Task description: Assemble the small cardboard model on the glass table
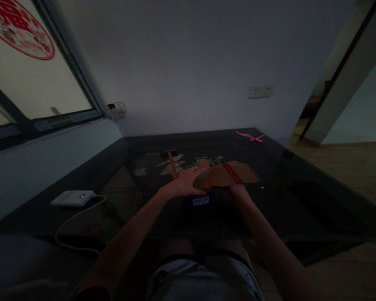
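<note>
My left hand (pixel 187 182) is curled, fingers on the far side and thumb on the near side, around the top of a dark blue container (pixel 201 200) with a white label. An orange-brown stick (pixel 172 165) slants up beside its knuckles. A tan, speckled, curved piece (pixel 217 175) with a red band lies across in front of my right hand. Only the wrist of my right hand (pixel 237 190) shows below that piece; its fingers are hidden behind it. The speckled piece also covers part of the blue container, and the dim light blurs the details.
The dark glass table (pixel 138 146) bears a printed flower pattern. A white power bank (pixel 73 198) with a white cable (pixel 65 223) lies at left. A pink ribbon (pixel 255 139) rests near the far right corner, and a flat black thing (pixel 326 205) lies at right.
</note>
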`<state>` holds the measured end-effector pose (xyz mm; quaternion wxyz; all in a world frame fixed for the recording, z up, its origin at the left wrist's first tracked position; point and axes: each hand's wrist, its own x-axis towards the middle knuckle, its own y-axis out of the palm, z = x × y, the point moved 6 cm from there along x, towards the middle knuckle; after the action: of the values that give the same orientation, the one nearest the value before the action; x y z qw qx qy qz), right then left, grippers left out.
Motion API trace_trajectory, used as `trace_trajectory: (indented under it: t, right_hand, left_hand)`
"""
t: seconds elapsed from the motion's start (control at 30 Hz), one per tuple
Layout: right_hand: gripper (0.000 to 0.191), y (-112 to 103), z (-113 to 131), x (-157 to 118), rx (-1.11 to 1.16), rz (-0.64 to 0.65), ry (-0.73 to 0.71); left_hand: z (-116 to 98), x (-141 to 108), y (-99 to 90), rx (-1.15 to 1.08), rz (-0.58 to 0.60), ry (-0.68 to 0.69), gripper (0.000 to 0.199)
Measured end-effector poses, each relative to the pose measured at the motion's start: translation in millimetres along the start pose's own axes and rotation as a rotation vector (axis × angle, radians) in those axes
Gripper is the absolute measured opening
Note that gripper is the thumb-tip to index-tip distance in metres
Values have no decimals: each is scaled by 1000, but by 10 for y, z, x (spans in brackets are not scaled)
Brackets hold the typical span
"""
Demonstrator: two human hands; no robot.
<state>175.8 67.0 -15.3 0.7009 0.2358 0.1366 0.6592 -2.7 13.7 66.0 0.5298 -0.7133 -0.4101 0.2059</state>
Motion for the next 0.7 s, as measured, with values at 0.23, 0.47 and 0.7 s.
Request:
trace_trajectory:
  t: [0.23, 0.47, 0.7]
  right_hand:
    - [51, -125, 56, -71, -136, -135, -81]
    - [41, -101, 32, -81, -155, -144, -84]
    - [46, -22, -16, -154, -147, -131, -29]
  left_hand:
    - [-18, 6, -8, 18, 5, 6, 91]
    - [-9, 5, -8, 37, 6, 5, 92]
    - [6, 2, -3, 51, -3, 6, 91]
